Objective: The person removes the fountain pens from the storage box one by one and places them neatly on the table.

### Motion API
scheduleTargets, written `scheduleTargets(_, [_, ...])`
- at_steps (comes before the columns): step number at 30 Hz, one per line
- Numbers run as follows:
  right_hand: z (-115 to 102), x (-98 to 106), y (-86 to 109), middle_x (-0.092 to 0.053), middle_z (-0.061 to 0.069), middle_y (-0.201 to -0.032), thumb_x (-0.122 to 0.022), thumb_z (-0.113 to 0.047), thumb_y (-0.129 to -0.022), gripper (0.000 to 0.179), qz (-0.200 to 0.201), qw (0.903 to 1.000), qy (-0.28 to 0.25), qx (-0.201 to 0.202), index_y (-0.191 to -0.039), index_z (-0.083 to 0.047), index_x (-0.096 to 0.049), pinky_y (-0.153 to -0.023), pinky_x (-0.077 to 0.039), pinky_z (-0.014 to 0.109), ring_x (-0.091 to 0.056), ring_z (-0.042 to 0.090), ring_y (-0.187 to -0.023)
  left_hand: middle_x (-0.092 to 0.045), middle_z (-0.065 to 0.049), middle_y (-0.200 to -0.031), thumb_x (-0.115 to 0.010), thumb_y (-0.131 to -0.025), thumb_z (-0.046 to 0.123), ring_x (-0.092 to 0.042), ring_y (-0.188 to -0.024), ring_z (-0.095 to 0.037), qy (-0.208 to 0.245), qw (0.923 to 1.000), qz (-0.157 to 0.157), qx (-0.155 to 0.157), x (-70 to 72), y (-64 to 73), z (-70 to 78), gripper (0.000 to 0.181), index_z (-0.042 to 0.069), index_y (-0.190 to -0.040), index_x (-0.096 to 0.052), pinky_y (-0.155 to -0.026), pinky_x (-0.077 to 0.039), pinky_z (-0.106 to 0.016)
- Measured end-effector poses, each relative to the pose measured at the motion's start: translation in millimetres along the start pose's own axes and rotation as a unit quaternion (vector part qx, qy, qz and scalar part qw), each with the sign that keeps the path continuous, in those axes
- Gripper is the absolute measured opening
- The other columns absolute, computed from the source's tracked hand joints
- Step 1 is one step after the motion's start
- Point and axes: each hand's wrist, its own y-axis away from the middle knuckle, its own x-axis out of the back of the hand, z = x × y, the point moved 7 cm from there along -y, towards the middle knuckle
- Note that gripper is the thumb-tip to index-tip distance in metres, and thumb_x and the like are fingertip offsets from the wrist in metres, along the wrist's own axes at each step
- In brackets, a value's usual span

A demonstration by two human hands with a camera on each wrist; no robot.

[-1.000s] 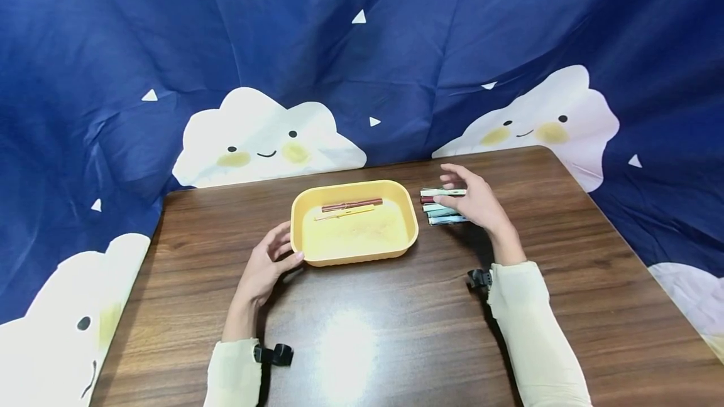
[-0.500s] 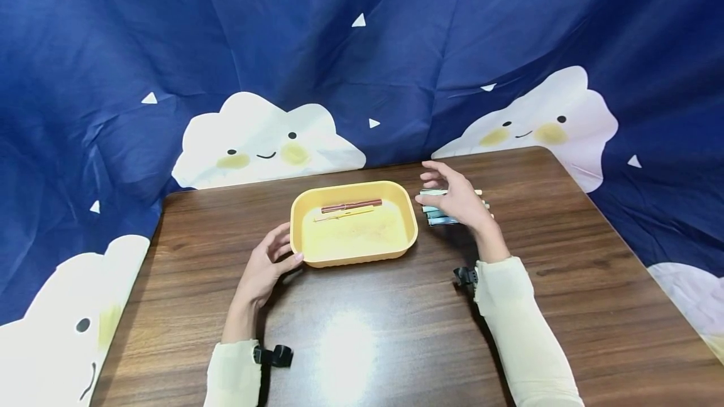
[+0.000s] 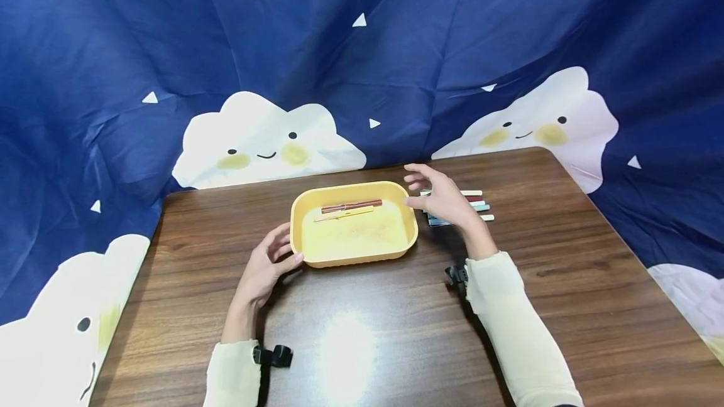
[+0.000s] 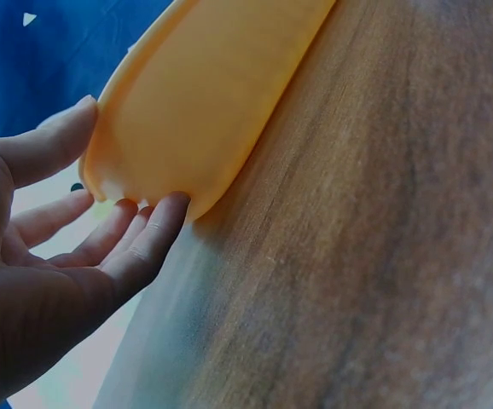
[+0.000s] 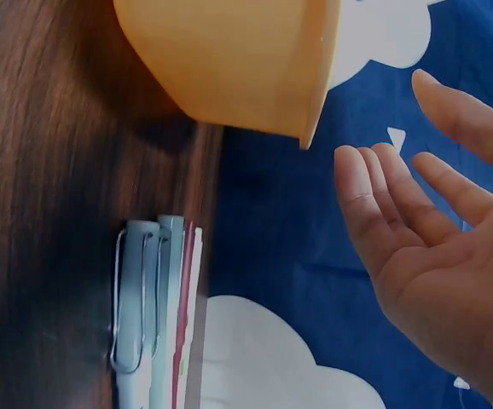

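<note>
A yellow plastic tray (image 3: 353, 260) stands on the table with a dark red pen (image 3: 362, 204) and a slim yellow pen (image 3: 359, 211) lying in it. My left hand (image 3: 263, 270) holds the tray's left end, thumb at the rim and fingertips against the outer wall. Over the tray's right edge hovers my right hand (image 3: 447, 203), its fingers spread apart and nothing between them. Below and behind it, several pens lie side by side, partly hidden by the hand. Among them is a pale blue pen (image 5: 137, 290) with a wire clip, seen in the right wrist view.
The brown wooden table (image 3: 384, 331) carries a bright light reflection near its front. Behind it hangs a dark blue cloth (image 3: 317, 30) with white clouds and triangles. A black wrist camera (image 3: 277, 355) is strapped at the left sleeve, and another (image 3: 455, 275) at the right.
My right hand has moved left from over the row of pens to the tray's right edge, uncovering the pens' right ends. My left hand and the tray have stayed in place.
</note>
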Motion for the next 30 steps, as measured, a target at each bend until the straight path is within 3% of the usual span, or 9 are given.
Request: scheduleTargets(30, [-8.8,-46.9,-23.0,-0.063,0.024,-0.126,-0.081,-0.005,-0.084,0.062,-0.093,0.9951,-0.008,0.030,-0.139,0.004,-0.055,-0.094,-0.051,0.043,-0.062,0.038,-0.116,-0.050,-0.027,-0.143,-0.073,-0.087,-0.009,-0.052,-0.127,-0.038,0.000,1.0000,0.002,-0.003,-0.8,0.3,-0.2,0.074,0.004,-0.153,-0.040,-0.088,-0.055,-0.025])
